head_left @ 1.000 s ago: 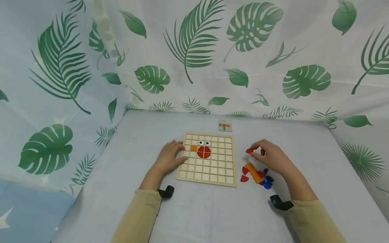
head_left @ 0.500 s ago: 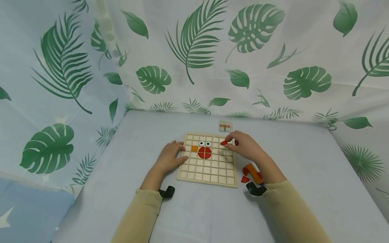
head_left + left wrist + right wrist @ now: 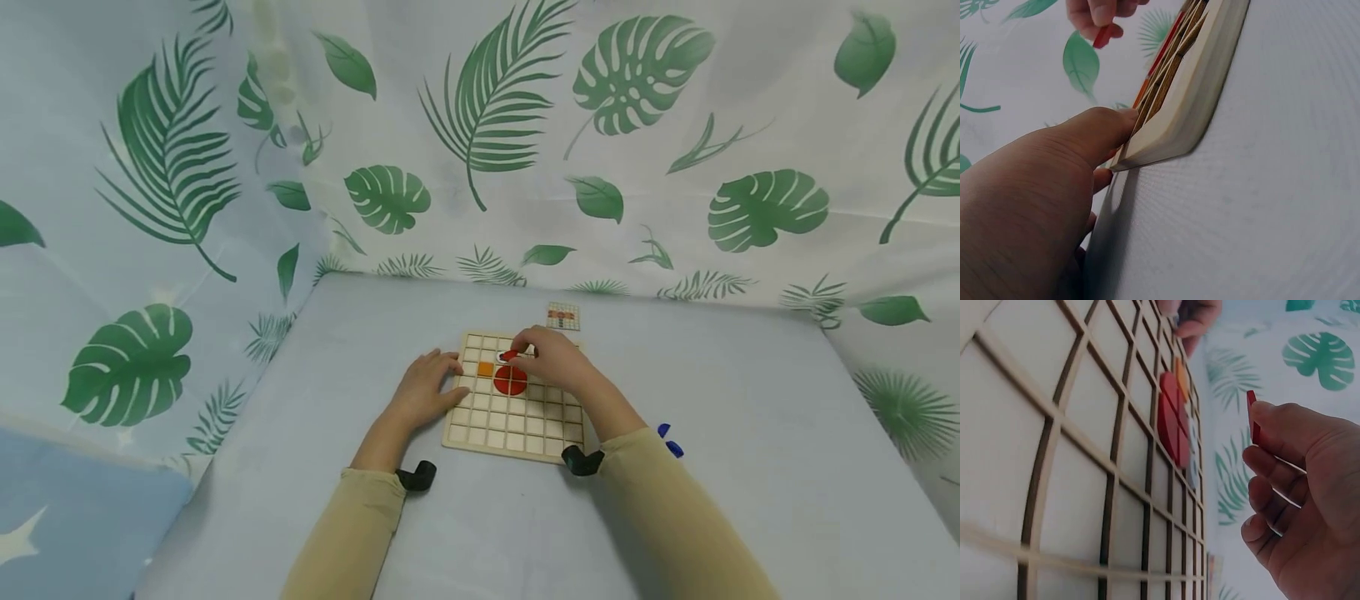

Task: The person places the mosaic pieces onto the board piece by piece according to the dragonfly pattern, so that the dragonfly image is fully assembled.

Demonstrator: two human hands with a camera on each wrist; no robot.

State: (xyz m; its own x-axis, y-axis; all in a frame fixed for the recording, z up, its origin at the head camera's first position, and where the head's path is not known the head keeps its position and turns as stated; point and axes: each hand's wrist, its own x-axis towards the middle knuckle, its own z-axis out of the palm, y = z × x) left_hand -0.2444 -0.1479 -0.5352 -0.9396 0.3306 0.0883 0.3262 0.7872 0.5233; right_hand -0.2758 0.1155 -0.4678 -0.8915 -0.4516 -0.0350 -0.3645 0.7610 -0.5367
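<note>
My right hand (image 3: 558, 362) pinches a red quarter-circle piece (image 3: 1253, 417) between thumb and index finger, raised over the upper part of the wooden grid board (image 3: 480, 452). The other fingers are loosely bent in the right wrist view. Four red quarters, fitted together, form a red circle (image 3: 511, 381) on the board. An orange square (image 3: 486, 369) lies to its upper left. White eye pieces (image 3: 1192, 453) sit beside the circle, partly hidden by the right hand in the head view. My left hand (image 3: 426, 388) rests at the board's left edge, thumb and fingers spread, thumb tip on the rim.
Behind the board lies a small picture card (image 3: 563, 316) with a gridded pattern. Blue pieces (image 3: 674, 449) show past the right sleeve, which hides the rest of the loose pieces. A leaf-print curtain (image 3: 480, 167) stands behind the white table.
My right hand has carried the red quarter piece leftward from beside the loose pieces to over the board, near the eye pieces. The left hand keeps its place at the board's edge.
</note>
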